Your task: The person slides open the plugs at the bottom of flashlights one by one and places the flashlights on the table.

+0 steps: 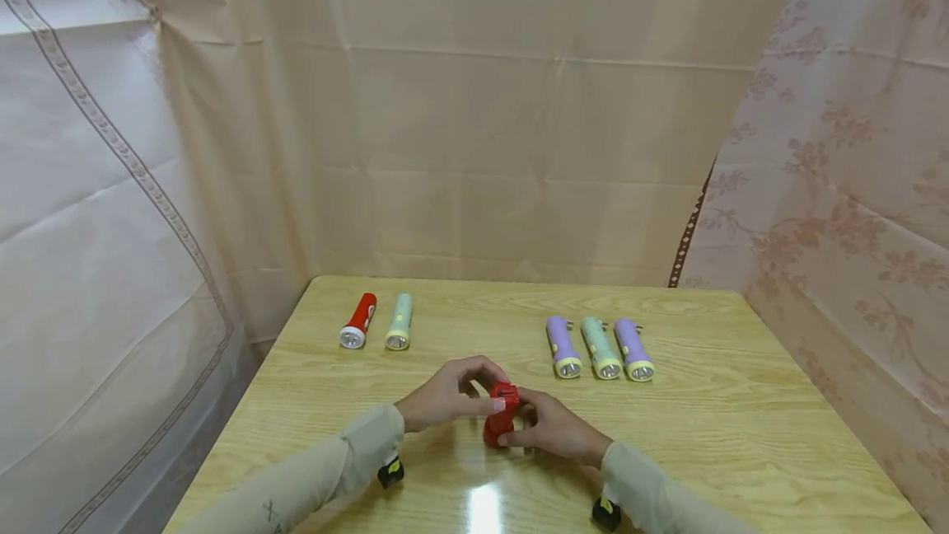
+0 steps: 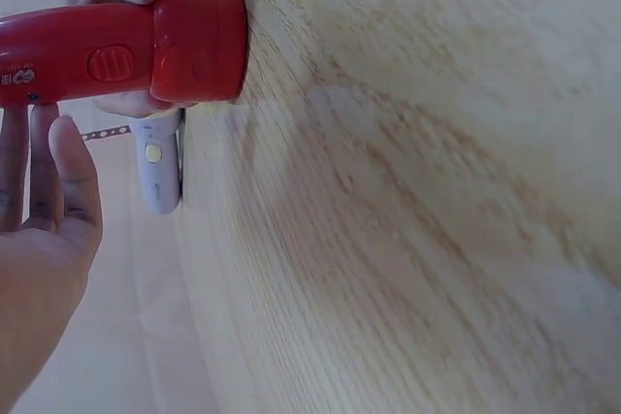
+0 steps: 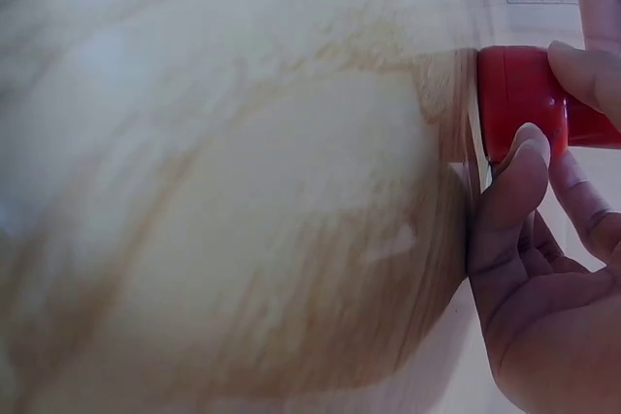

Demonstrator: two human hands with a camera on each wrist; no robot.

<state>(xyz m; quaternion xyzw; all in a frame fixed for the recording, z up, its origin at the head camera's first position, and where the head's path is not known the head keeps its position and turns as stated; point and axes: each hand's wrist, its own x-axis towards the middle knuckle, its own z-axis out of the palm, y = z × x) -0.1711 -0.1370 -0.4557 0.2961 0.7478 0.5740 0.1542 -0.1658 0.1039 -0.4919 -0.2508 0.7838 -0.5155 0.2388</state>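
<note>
A red flashlight (image 1: 500,423) stands upright near the front middle of the table, its wide head down on the wood. My left hand (image 1: 448,394) holds the narrow upper end between thumb and fingers. Lower down, my right hand (image 1: 559,428) grips the flashlight by its head, thumb on the near side. In the left wrist view the red body (image 2: 73,46) shows an oval switch and a small white print. The right wrist view has the right thumb and fingers around the red head (image 3: 514,94); the lens faces the tabletop and is hidden.
On the wooden table (image 1: 741,435), another red flashlight (image 1: 361,320) and a mint one (image 1: 400,320) lie at back left. To the right lie a purple flashlight (image 1: 562,344), a mint one (image 1: 599,346) and another purple one (image 1: 633,348). Curtains (image 1: 519,147) hang around the table.
</note>
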